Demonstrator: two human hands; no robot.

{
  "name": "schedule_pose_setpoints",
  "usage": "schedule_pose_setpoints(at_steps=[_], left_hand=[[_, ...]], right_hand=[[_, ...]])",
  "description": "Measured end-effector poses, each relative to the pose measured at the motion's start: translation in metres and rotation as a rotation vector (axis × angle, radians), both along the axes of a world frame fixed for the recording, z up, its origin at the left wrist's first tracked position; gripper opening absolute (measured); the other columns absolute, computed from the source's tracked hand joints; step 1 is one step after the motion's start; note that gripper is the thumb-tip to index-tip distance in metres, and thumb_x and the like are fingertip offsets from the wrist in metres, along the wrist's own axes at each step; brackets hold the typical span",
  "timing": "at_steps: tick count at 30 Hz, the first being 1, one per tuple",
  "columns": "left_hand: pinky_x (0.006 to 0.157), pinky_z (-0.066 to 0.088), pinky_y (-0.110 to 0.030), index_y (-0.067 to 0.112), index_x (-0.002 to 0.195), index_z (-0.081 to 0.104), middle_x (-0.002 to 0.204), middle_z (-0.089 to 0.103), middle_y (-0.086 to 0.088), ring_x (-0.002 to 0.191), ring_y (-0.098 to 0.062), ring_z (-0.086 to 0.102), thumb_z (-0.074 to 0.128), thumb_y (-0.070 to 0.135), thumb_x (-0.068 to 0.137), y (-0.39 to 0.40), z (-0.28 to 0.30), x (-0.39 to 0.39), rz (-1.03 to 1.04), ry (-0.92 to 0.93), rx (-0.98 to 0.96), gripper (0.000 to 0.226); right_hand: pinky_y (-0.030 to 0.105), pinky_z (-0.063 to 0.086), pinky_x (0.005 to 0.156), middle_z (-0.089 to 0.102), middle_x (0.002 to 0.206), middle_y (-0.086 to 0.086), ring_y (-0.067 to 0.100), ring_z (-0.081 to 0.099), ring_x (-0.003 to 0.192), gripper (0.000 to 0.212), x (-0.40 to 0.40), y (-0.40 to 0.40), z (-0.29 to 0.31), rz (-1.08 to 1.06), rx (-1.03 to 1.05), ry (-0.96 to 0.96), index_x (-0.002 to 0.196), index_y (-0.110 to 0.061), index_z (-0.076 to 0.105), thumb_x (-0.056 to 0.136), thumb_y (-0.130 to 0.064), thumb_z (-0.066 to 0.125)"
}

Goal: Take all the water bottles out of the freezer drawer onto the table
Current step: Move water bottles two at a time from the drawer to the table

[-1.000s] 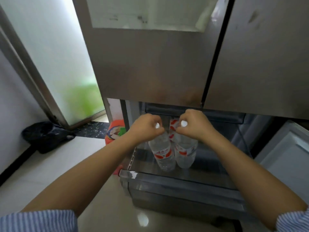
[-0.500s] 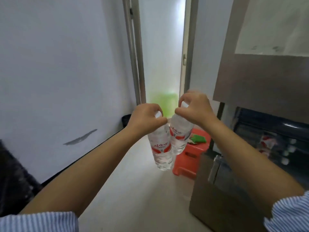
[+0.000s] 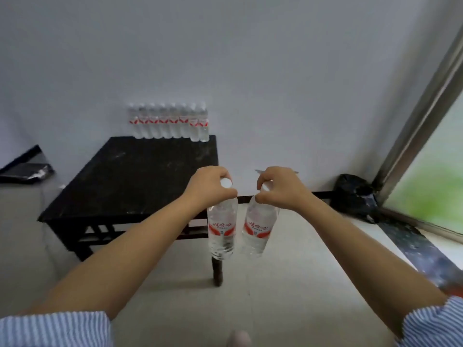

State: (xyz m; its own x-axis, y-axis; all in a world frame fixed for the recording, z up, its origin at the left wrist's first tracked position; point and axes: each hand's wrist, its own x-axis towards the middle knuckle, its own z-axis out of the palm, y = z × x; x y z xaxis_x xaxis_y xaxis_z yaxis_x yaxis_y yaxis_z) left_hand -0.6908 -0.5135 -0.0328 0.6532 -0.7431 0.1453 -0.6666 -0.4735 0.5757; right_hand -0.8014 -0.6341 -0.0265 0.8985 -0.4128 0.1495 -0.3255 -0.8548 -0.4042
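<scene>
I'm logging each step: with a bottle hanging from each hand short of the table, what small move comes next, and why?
Probably carry both forward over the table. The left hand and right hand each grip a bottle by the neck, left bottle, right bottle, hanging off its near right corner. The row fills the far edge; bare top lies nearer.

Short sleeves (image 3: 53, 328) on both arms — blue-and-white striped fabric — leaving the forearms bare.

A black bag (image 3: 355, 196) slumps on the floor in the corner beside a metal door frame (image 3: 416, 126). A dark flat object (image 3: 23, 169) lies at far left, against the white wall (image 3: 225, 58).
</scene>
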Motion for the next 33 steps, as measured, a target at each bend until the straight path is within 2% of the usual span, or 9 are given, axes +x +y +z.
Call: schedule_pose_setpoints(at_steps=[4, 9, 12, 14, 18, 24, 27, 30, 33], left_hand=[[0.076, 0.044, -0.023, 0.013, 0.097, 0.066, 0.091, 0.056, 0.004, 0.090, -0.012, 0.055, 0.069, 0.020, 0.079, 0.020, -0.008, 0.080, 0.182, 0.023, 0.062, 0.020], [0.074, 0.043, -0.023, 0.014, 0.094, 0.065, 0.093, 0.056, 0.003, 0.090, -0.011, 0.052, 0.069, 0.019, 0.080, 0.032, -0.007, 0.187, 0.337, 0.053, 0.154, 0.016], [0.075, 0.044, -0.023, 0.015, 0.091, 0.062, 0.094, 0.055, 0.003, 0.090, -0.011, 0.052, 0.069, 0.019, 0.080, 0.028, -0.005, 0.244, 0.386, 0.033, 0.188, 0.014], [0.076, 0.044, -0.023, 0.013, 0.097, 0.063, 0.096, 0.056, 0.001, 0.091, -0.012, 0.052, 0.068, 0.019, 0.081, 0.020, -0.006, 0.280, 0.407, 0.021, 0.196, 0.018], [0.079, 0.045, -0.025, 0.011, 0.103, 0.063, 0.110, 0.062, -0.005, 0.096, -0.015, 0.055, 0.068, 0.019, 0.081, 0.011, -0.012, 0.350, 0.449, 0.036, 0.202, 0.024], [0.080, 0.045, -0.024, 0.010, 0.102, 0.063, 0.109, 0.062, -0.005, 0.091, -0.011, 0.051, 0.069, 0.019, 0.081, -0.005, -0.026, 0.461, 0.377, 0.050, 0.212, 0.024], [0.079, 0.046, -0.024, 0.010, 0.100, 0.063, 0.101, 0.060, -0.003, 0.092, -0.012, 0.053, 0.069, 0.019, 0.080, -0.017, -0.033, 0.517, 0.271, 0.046, 0.218, 0.023], [0.077, 0.045, -0.023, 0.009, 0.098, 0.064, 0.092, 0.054, 0.003, 0.089, -0.011, 0.052, 0.070, 0.018, 0.079, -0.032, -0.035, 0.571, 0.178, 0.060, 0.210, 0.023], [0.077, 0.046, -0.026, 0.009, 0.096, 0.064, 0.091, 0.054, 0.003, 0.089, -0.013, 0.053, 0.070, 0.017, 0.077, -0.051, -0.035, 0.621, 0.125, 0.077, 0.178, 0.022]], right_hand=[[0.023, 0.041, 0.078, 0.063, 0.110, 0.009, 0.018, 0.054, 0.097, 0.028, 0.094, 0.000, -0.005, 0.160, -0.042, 0.044, 0.101, -0.006, 0.070, 0.079, -0.023, 0.065], [0.015, 0.037, 0.062, 0.058, 0.095, 0.005, 0.017, 0.052, 0.088, 0.025, 0.212, -0.019, -0.003, 0.338, -0.042, 0.075, 0.096, -0.006, 0.070, 0.077, -0.021, 0.067], [0.011, 0.035, 0.059, 0.052, 0.090, 0.000, 0.014, 0.048, 0.084, 0.022, 0.278, -0.035, -0.002, 0.383, -0.027, 0.081, 0.094, -0.006, 0.070, 0.076, -0.019, 0.068], [0.012, 0.036, 0.060, 0.051, 0.090, 0.000, 0.014, 0.049, 0.085, 0.022, 0.321, -0.042, -0.003, 0.415, -0.039, 0.087, 0.093, -0.006, 0.070, 0.076, -0.019, 0.068], [0.024, 0.042, 0.075, 0.049, 0.091, 0.000, 0.013, 0.048, 0.086, 0.023, 0.401, -0.047, -0.005, 0.437, -0.064, 0.111, 0.095, -0.006, 0.070, 0.075, -0.018, 0.068], [0.028, 0.045, 0.079, 0.051, 0.092, 0.001, 0.014, 0.049, 0.086, 0.023, 0.502, -0.067, -0.022, 0.334, -0.060, 0.169, 0.096, -0.007, 0.070, 0.075, -0.015, 0.066], [0.024, 0.045, 0.075, 0.056, 0.090, 0.001, 0.013, 0.051, 0.082, 0.027, 0.548, -0.077, -0.034, 0.266, -0.079, 0.235, 0.101, -0.009, 0.069, 0.075, -0.016, 0.066], [0.023, 0.047, 0.077, 0.066, 0.102, 0.007, 0.017, 0.057, 0.087, 0.029, 0.594, -0.085, -0.039, 0.185, -0.074, 0.288, 0.103, -0.010, 0.068, 0.075, -0.017, 0.066], [0.023, 0.046, 0.079, 0.066, 0.110, 0.008, 0.020, 0.059, 0.096, 0.033, 0.630, -0.095, -0.039, 0.101, -0.082, 0.316, 0.110, -0.011, 0.066, 0.078, -0.018, 0.065]])
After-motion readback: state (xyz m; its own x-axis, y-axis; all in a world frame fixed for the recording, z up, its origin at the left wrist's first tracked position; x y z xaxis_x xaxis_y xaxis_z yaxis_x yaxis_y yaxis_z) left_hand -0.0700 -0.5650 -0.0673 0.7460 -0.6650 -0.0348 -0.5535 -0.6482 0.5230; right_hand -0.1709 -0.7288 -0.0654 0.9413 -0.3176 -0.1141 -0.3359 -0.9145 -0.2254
